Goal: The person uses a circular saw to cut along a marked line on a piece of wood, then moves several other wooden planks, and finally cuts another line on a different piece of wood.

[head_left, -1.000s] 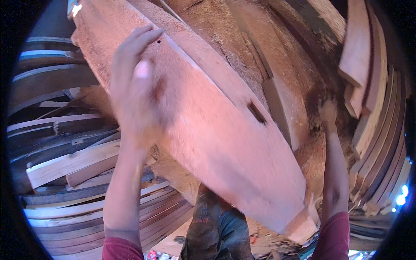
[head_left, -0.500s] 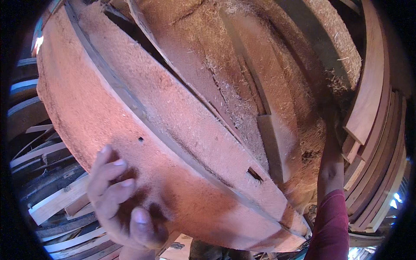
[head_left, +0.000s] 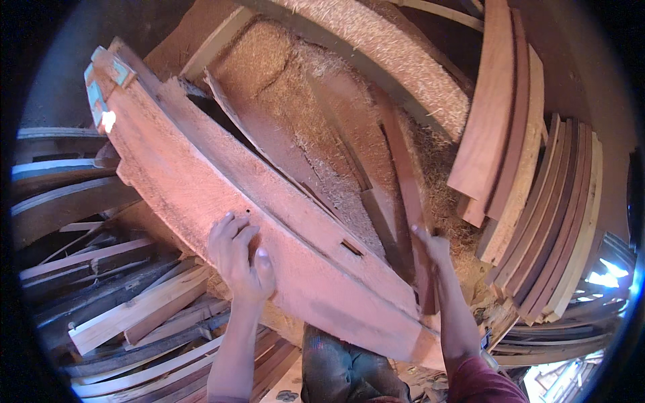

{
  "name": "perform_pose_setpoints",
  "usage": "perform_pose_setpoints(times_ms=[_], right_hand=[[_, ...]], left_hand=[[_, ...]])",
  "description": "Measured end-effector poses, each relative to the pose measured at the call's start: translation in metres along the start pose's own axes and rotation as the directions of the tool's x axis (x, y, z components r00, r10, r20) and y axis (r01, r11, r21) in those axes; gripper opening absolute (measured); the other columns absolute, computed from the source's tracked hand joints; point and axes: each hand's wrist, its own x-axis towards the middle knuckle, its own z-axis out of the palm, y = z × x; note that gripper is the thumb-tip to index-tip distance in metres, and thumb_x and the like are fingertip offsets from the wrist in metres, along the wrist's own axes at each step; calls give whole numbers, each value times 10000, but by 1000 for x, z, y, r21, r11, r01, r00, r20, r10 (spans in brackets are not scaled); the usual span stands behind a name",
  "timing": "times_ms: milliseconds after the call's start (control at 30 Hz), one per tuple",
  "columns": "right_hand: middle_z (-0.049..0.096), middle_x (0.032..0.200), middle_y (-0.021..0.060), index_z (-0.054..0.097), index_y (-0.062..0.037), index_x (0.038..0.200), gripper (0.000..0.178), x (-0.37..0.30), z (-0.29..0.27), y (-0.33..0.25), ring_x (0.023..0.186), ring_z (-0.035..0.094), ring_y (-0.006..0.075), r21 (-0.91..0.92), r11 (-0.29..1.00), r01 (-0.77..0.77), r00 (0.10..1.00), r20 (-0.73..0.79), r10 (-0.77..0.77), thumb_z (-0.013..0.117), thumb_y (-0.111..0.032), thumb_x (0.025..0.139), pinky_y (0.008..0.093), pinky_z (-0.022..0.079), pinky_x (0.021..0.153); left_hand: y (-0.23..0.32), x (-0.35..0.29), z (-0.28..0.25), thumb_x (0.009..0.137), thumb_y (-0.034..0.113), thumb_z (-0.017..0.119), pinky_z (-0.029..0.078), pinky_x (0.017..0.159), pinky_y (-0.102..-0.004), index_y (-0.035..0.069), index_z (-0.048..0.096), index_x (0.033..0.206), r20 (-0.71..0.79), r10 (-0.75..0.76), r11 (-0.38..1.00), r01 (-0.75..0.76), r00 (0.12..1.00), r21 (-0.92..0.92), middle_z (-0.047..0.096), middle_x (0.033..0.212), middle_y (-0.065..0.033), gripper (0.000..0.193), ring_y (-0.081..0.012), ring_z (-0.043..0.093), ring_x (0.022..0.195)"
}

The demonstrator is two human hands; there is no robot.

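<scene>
Right hand (head_left: 435, 250), right of centre, now grips a strip (head_left: 406, 181); work shifts to this piece. Left hand (head_left: 239, 260), left of centre, loosely curled over the board (head_left: 329, 302), grips nothing.

A curved, dusty pink wooden board (head_left: 302, 275) lies diagonally; a slender reddish-brown strip (head_left: 409, 195) extends beyond it, near its right end.

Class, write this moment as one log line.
left hand: open, at curved board; right hand: holding brown strip; nearby: sawdust, stacked planks
</scene>
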Motion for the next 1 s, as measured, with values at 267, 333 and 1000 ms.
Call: perform_pose_setpoints(times_ms=[267, 333, 1000], right_hand=[[718, 1076, 107, 684, 39, 1178, 658, -194, -114, -23, 912, 661, 164, 230, 973, -11, 890, 447, -96, 871, -439, 767, 333, 532, 817], [716, 1142, 94, 664, 15, 1273, 691, -222, -140, -10, 1007, 651, 179, 164, 983, 87, 803, 572, -167, 858, -437, 788, 349, 514, 910], [509, 1426, 136, 482, -123, 1461, 817, -309, -179, 162, 1379, 417, 347, -442, 543, 714, 655, 149, -741, 804, -436, 779, 552, 320, 1130]], left_hand=[[-2, -4, -2, 993, 391, 486, 348, 1091, -569, 27, 649, 1107, -29, 66, 994, -64, 997, 85, 604, 1233, -199, 415, -406, 521, 1258], [1, 0, 0, 1003, 403, 479, 341, 1101, -559, 25, 637, 1142, -46, 105, 992, -101, 993, 78, 596, 1251, -199, 433, -398, 511, 1272], [157, -88, -29, 982, 468, 553, 150, 1216, -605, 115, 485, 1481, 340, 189, 933, -276, 921, 231, 421, 1552, -179, 614, -408, 297, 1484]])
